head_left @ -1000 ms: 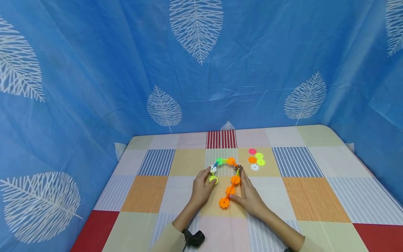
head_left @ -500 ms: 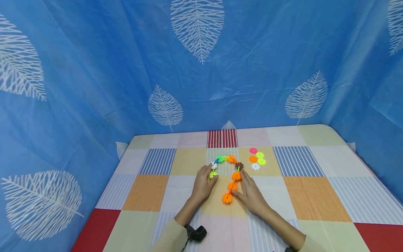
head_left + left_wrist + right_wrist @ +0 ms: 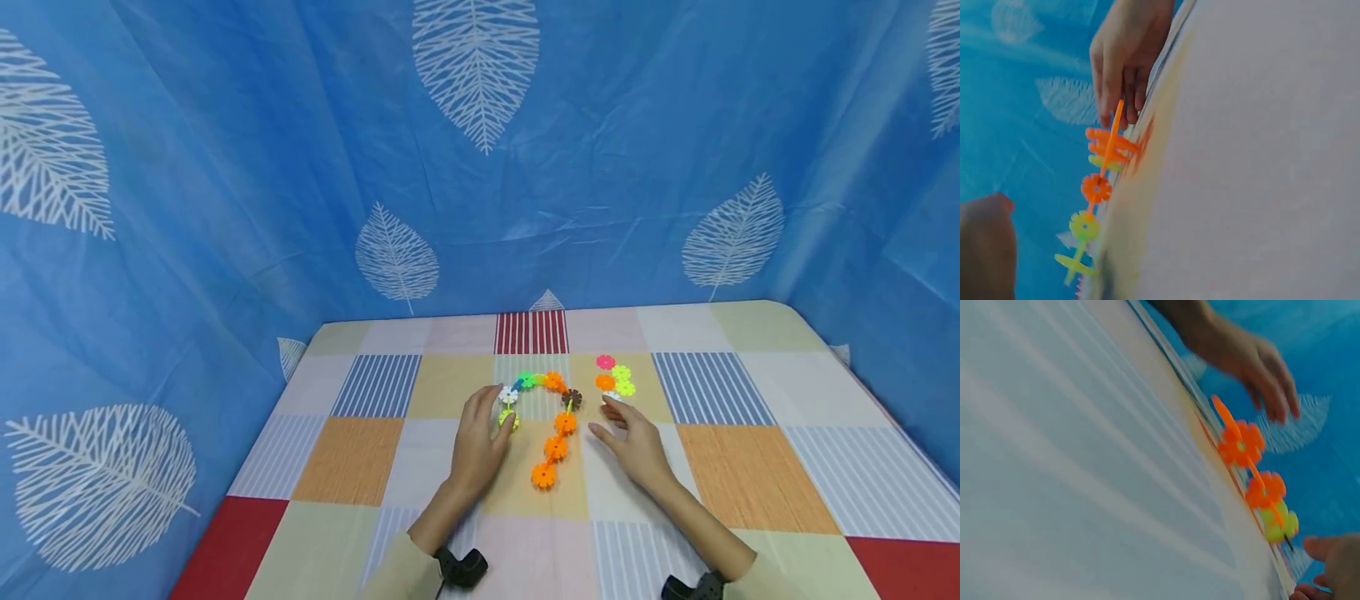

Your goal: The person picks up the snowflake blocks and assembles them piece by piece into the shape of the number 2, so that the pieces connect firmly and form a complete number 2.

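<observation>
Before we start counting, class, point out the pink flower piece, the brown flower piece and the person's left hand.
Pink flower piece [image 3: 605,362]: head view, centre of its face.
Brown flower piece [image 3: 573,396]: head view, middle of its face.
Left hand [image 3: 477,443]: head view, back of the hand.

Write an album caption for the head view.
Left hand and right hand flank a curved chain of flower-shaped pieces on a patchwork-patterned tablecloth.

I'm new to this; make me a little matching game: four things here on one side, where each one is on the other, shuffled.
1. Left hand
2. Right hand
3. Flower chain
4. Pink piece

A. Between the hands
B. Beyond the loose orange piece
C. By the loose white piece
D. Beside the chain's yellow-green end

Pairs: 1-D, 2-C, 3-A, 4-B
</observation>
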A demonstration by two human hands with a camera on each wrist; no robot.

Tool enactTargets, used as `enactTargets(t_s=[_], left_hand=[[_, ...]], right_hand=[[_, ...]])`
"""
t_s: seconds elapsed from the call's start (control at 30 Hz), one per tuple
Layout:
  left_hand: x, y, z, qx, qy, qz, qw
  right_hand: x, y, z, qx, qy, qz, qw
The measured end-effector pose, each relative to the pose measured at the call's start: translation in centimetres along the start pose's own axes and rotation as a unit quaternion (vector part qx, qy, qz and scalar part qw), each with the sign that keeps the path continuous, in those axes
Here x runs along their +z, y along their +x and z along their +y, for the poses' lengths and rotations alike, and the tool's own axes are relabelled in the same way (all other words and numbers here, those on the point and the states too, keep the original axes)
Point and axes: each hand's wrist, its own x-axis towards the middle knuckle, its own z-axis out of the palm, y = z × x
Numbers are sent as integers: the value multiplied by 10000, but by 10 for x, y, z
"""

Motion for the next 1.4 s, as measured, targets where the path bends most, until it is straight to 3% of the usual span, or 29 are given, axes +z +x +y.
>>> enactTargets(t_s=[0.07,0.17,0.27,0.4,0.47,0.6,0.83,1.03,1.23,1.4], left_hand=[[-2,-1,7,462,-160,141,9987],[-2,-7,16,684,-687,-152,9952],[0,-16,23,320,-1101,-784,9903],[2,-25,27,-122,-881,-1592,9832],[3,-28,27,-112,-667,-1855,9803],[4,-30,27,22,-417,-2094,9769],[4,-30,26,-38,-452,-2213,9742],[4,-35,24,-145,-747,-2039,9760],[4,-38,24,-115,-1072,-1795,9778],[4,-39,22,-17,-1358,-1630,9772]], right_hand=[[-7,7,11,-21,-170,411,9990],[-14,16,26,-45,-506,688,9963],[-17,22,34,-53,-712,493,9962],[-16,26,36,-102,-918,247,9954],[-15,27,36,-136,-1024,288,9942],[-14,27,35,-139,-1113,367,9930],[-13,23,32,-167,-970,331,9946],[-11,9,23,-315,141,173,9993],[-14,-15,-23,-816,1328,-513,9864],[5,-26,-24,-1151,1542,-858,9776]])
